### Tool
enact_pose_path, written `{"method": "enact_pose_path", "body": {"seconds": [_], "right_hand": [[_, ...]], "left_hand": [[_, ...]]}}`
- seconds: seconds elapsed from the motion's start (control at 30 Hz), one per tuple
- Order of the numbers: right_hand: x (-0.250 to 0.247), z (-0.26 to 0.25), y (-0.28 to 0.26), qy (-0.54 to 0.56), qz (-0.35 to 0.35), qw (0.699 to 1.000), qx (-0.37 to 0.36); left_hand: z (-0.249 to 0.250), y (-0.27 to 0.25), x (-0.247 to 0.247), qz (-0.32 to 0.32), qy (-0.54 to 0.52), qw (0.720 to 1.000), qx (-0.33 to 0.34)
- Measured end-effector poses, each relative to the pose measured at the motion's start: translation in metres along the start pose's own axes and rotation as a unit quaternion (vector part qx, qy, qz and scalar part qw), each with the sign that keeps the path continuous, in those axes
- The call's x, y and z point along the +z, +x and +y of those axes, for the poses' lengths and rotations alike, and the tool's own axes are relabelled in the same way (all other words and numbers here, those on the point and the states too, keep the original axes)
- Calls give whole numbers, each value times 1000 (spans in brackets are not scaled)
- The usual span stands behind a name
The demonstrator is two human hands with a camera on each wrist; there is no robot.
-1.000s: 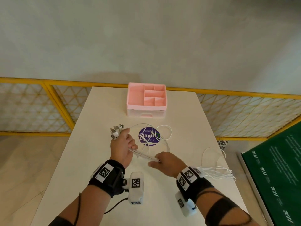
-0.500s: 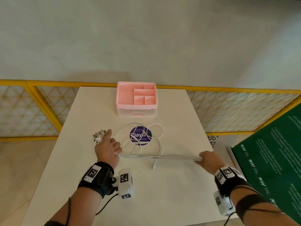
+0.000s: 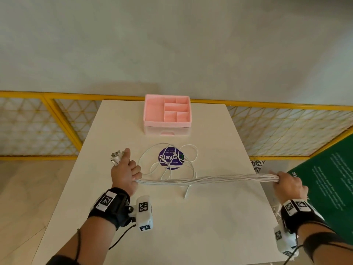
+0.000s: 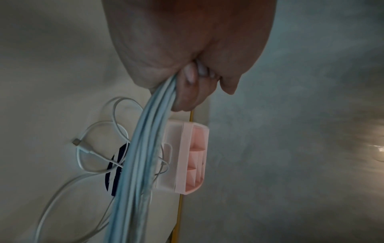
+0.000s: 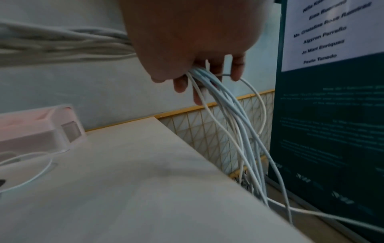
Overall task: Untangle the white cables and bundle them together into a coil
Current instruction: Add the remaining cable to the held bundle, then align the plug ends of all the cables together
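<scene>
we found both hands, left hand (image 3: 125, 174) and right hand (image 3: 287, 183), clenched on the white cables (image 3: 208, 178), straightening them; coiling came next, we judged.

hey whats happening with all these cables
A person is straightening a bunch of white cables over a table. The left hand grips one end, with the plugs sticking out past the fist. The right hand grips the bunch at the table's right edge, and the rest hangs down beyond it. A few loose loops lie on the table near a pink organizer. Nothing is coiled yet.
</scene>
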State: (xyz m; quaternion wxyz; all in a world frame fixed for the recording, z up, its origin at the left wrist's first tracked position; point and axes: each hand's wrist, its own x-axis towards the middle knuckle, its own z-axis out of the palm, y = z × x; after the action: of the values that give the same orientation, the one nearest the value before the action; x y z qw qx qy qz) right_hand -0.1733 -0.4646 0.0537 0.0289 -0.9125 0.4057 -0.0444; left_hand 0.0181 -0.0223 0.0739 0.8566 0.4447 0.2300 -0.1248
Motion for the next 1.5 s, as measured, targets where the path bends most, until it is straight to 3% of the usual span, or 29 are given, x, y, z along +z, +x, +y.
{"method": "enact_pose_path", "body": {"seconds": [0.07, 0.17, 0.23, 0.3, 0.37, 0.47, 0.53, 0.6, 0.7, 0.77, 0.97, 1.07, 1.2, 1.33, 1.5], "right_hand": [[24, 0, -11, 35, -38, 998, 37], [68, 8, -30, 75, -186, 978, 63], [88, 10, -38, 36, -263, 961, 78], [89, 1, -39, -43, -278, 956, 88], [70, -28, -41, -89, -287, 953, 44], [47, -92, -58, -85, -321, 938, -100], [34, -145, -77, 11, -356, 915, -191], [22, -194, -100, 145, -386, 872, -265], [11, -251, -129, 241, -370, 823, -358], [8, -271, -142, 267, -364, 808, -378], [18, -273, -146, 212, -344, 827, -392], [20, -269, -151, 175, -318, 832, -419], [23, -266, -156, 171, -312, 836, -417], [19, -265, -155, 227, -319, 837, -383], [11, -271, -155, 286, -327, 814, -385]], "left_hand": [[0, 1, -2, -1, -5, 1000, 2], [2, 0, -6, -11, -5, 1000, 3], [5, -1, -7, -17, -4, 1000, 5], [4, -3, -7, -26, 2, 1000, 6], [-1, -5, -4, -30, 4, 1000, 6], [-10, -9, 6, -23, -9, 1000, -4], [-15, -12, 12, -20, -19, 1000, -13], [-21, -18, 17, -26, -32, 999, -28], [-28, -28, 25, -36, -47, 997, -54], [-26, -29, 25, -39, -37, 997, -47], [-5, -17, -4, -112, -44, 989, -82], [-1, -11, -13, -99, -75, 984, -126], [-7, -10, -10, -54, -72, 988, -124], [-11, -10, -5, -39, -103, 987, -121], [-18, -11, 0, -36, -116, 986, -118]]}}
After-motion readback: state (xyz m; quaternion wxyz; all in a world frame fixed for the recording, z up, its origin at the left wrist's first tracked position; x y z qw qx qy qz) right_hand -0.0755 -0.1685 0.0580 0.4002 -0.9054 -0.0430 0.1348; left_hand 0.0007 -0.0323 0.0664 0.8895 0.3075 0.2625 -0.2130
